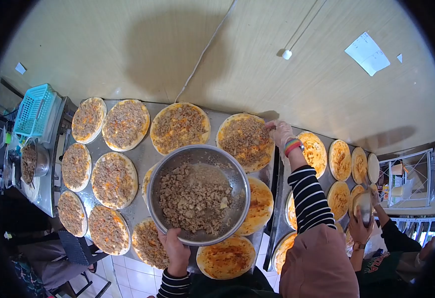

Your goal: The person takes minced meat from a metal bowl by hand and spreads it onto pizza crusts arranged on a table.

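Observation:
My left hand [174, 248] grips the rim of a large steel bowl [241, 218], holding it tilted toward me over the table. Cooked ground meat [190, 198] fills part of it. My right hand [280, 133], in a clear plastic glove with a rainbow band at the wrist, reaches to the right edge of a meat-topped pizza base [246, 141]. Its fingers are drawn together, with brown crumbs at the tips. Close to the bowl, two bases, one at the right [257, 207] and one in front [226, 258], carry only orange-red sauce.
Several meat-topped bases [114, 180] cover the left of the metal table. On a second table at right lie sauced bases [340, 159], where another person's hands [360, 229] hold a metal bowl [363, 206]. Far left are a blue basket [34, 110] and another meat bowl [42, 160]. A wall stands behind.

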A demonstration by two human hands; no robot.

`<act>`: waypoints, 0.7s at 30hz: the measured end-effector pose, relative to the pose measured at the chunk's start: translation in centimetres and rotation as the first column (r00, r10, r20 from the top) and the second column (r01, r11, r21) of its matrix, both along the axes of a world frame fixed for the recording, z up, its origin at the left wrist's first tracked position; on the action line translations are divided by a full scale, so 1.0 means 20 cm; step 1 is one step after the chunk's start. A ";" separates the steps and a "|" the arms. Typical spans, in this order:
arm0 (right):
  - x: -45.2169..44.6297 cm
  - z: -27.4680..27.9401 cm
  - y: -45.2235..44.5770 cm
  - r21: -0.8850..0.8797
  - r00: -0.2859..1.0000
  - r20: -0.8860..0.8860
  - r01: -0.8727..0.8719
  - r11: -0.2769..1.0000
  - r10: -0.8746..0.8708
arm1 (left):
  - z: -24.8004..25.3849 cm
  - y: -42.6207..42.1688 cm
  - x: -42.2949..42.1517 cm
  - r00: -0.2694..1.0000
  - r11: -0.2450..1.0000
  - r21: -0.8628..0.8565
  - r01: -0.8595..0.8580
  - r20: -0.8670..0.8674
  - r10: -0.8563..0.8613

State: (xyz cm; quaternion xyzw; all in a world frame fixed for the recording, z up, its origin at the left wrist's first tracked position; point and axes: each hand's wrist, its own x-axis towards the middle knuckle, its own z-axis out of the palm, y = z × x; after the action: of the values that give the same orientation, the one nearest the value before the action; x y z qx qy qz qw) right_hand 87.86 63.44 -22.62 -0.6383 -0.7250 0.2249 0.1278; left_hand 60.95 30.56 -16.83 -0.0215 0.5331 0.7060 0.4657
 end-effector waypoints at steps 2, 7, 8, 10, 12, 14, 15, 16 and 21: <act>0.00 -0.02 -0.03 -0.071 0.997 -0.042 0.061 0.996 -0.064 | 0.05 0.01 -0.02 1.000 1.000 -0.005 -0.018 -0.009 0.018; -0.06 0.02 -0.26 0.051 0.998 0.056 -0.028 0.998 0.025 | 0.05 -0.01 -0.06 0.996 0.997 -0.041 -0.070 -0.056 0.067; -0.09 0.03 -0.30 0.128 0.986 0.012 -0.166 0.978 0.165 | 0.02 -0.03 -0.08 0.996 0.997 -0.040 -0.070 -0.052 0.068; -0.14 0.04 -0.39 0.206 0.954 -0.019 -0.289 0.935 0.299 | -0.03 -0.07 -0.10 0.994 0.985 -0.145 -0.097 -0.065 0.089; -0.22 0.06 -0.47 0.169 0.912 0.194 -0.393 0.904 0.360 | -0.02 -0.07 -0.11 0.993 0.987 -0.118 -0.106 -0.061 0.099; -0.23 0.01 -0.49 0.134 0.907 0.214 -0.395 0.909 0.363 | 0.01 -0.06 -0.12 0.991 0.989 -0.087 -0.121 -0.058 0.117; -0.25 0.01 -0.50 0.091 0.903 0.237 -0.388 0.917 0.359 | 0.05 -0.06 -0.11 0.992 0.989 -0.084 -0.119 -0.043 0.116; -0.24 0.02 -0.49 0.174 0.896 0.184 -0.434 0.884 0.404 | 0.07 -0.06 -0.12 0.993 0.990 -0.079 -0.116 -0.027 0.114; -0.27 0.01 -0.44 0.142 0.933 0.210 -0.324 0.935 0.291 | 0.04 -0.11 -0.16 0.996 0.992 -0.085 -0.088 -0.003 0.088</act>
State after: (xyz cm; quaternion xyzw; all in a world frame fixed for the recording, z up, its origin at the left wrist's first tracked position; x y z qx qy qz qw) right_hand 82.52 54.69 -22.41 -0.5209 -0.8418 0.1175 0.0784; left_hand 57.82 28.33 -16.03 -0.0652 0.5611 0.7025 0.4328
